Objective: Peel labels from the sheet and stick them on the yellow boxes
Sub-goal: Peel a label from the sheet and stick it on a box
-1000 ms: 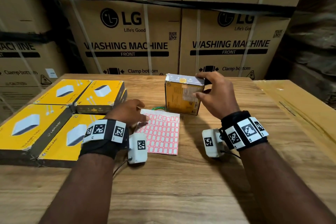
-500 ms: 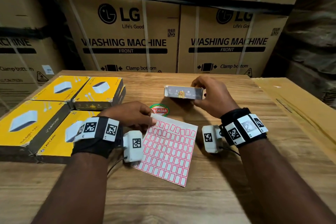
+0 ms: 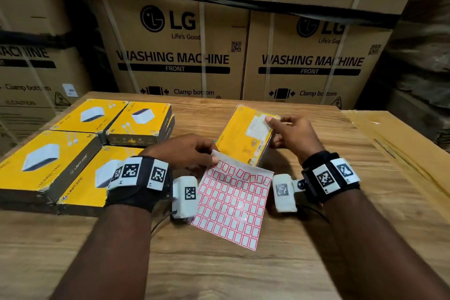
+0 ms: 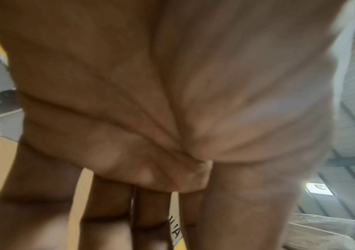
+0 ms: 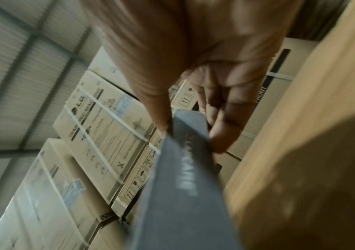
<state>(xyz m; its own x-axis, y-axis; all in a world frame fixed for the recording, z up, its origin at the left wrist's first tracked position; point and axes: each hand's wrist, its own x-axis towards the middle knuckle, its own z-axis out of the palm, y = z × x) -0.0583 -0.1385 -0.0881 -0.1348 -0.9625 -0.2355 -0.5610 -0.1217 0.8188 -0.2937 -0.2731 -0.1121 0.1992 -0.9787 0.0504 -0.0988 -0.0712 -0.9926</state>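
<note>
A sheet of red-bordered white labels [image 3: 233, 202] is lifted off the wooden table, and my left hand [image 3: 194, 156] pinches its top left corner. My right hand [image 3: 289, 134] grips a yellow box [image 3: 241, 136] by its right edge, thumb on its white printed panel. That box is tilted with its broad yellow face up, its near edge above the sheet's top. In the right wrist view the box's grey side [image 5: 185, 177] runs between thumb and fingers. The left wrist view shows only my blurred palm and fingers [image 4: 151, 211].
Several more yellow boxes [image 3: 80, 148] lie flat in a block at the table's [image 3: 219, 270] left. Large LG washing machine cartons [image 3: 185, 39] stand behind the table. A tan carton [image 3: 399, 148] lies along the right edge.
My right hand has tipped the box from standing on edge to broad face up and brought it nearer. My left hand has lifted and swung the label sheet towards me.
</note>
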